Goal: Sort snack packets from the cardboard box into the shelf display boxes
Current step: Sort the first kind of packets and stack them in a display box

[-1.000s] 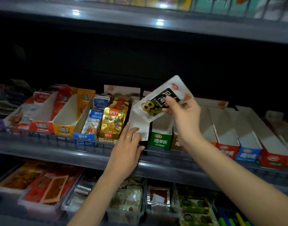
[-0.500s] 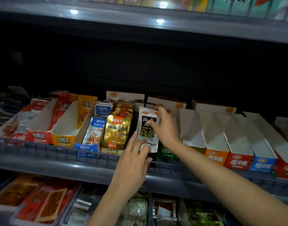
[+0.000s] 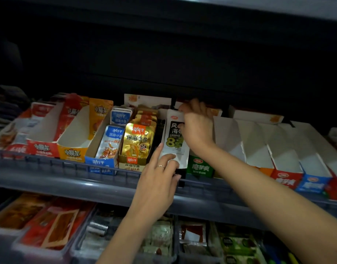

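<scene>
the right hand (image 3: 198, 128) pinches a white-and-black plastic snack packet (image 3: 174, 138) upright in a white-lined cardboard display box (image 3: 184, 159); beneath it the left hand (image 3: 158, 183), fingers straight, touches the box front.

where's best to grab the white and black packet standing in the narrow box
Take the white and black snack packet by its top edge, coming from above and in front. It stands nearly upright in the narrow white cardboard display box, whose walls hem in its sides and bottom, leaving only the top free. The right hand pinches it there.
</scene>
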Motion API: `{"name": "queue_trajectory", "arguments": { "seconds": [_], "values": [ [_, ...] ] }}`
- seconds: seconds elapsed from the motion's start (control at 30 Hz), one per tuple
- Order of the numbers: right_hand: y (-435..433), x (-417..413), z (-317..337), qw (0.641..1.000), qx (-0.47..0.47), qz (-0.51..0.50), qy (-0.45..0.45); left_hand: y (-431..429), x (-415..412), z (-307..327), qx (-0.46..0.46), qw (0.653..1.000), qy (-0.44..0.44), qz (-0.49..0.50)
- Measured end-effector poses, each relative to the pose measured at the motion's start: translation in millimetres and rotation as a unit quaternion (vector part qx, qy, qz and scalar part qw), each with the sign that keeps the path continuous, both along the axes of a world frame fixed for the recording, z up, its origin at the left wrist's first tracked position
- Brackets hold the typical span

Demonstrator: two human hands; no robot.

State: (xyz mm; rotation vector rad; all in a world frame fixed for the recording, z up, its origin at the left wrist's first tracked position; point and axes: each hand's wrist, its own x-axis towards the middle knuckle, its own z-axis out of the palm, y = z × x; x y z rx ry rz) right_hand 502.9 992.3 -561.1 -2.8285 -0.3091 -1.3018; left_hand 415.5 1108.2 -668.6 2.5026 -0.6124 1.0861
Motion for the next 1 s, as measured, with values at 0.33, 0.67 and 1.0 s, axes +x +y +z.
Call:
{"name": "queue_trajectory", "arguments": {
  "seconds": [0.33, 0.67, 1.0],
  "values": [
    [5, -7, -4, 0.989, -0.097, 0.032, 0.110, 0, 0, -1, 0.004, 1.000, 0.005, 0.005],
    [11, -19, -7, 0.942, -0.193, -0.083, 0.260, 0, -1, 0, 0.006, 1.000, 0.009, 0.003],
    [15, -17, -10, 0.931, -0.201, -0.101, 0.286, 0, -1, -3, -0.013, 1.000, 0.021, -0.013]
  ]
}}
